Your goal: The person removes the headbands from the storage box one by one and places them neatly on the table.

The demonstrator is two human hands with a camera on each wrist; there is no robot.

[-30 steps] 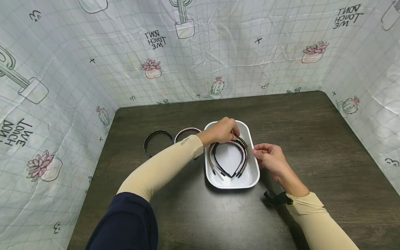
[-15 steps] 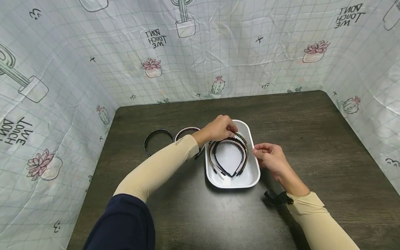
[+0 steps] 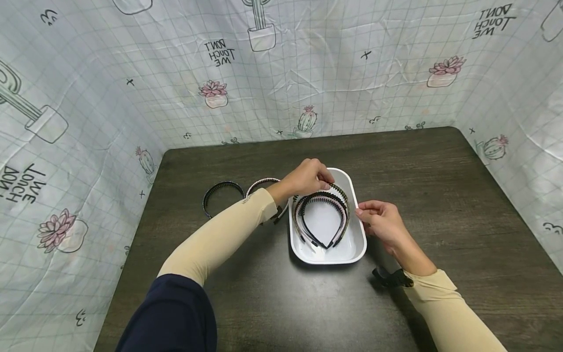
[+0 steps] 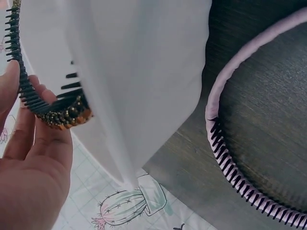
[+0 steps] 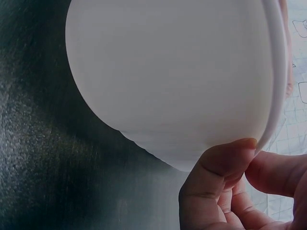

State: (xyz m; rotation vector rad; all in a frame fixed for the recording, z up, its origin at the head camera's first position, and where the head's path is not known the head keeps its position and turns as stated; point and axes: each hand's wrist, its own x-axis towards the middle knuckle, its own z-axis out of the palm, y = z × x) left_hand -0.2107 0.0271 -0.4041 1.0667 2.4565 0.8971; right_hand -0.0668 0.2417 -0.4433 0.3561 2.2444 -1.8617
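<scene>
My left hand (image 3: 308, 177) pinches a black-and-gold toothed headband (image 4: 67, 112) at its top curve, over the far part of the white tray (image 3: 327, 261). Its ends reach down among several other headbands nested in the tray, a black headband (image 3: 311, 234) innermost. At the tray's right side, my right hand (image 3: 382, 220) pinches the rim between thumb and curled forefinger, as the right wrist view shows up close. Left of the tray a pink headband (image 4: 218, 98) with black teeth lies on the table, partly covered by my left forearm in the head view.
A dark headband (image 3: 205, 198) lies further left on the dark wooden table (image 3: 422, 171). A grid-patterned cloth (image 3: 325, 88) printed with cacti hangs behind and along both sides. A black wrist strap (image 3: 391, 278) sits on my right wrist.
My left hand has moved slightly left and away from me, drawing the black-and-gold headband apart from the nested ones. The right hand and the tray hold nearly still.
</scene>
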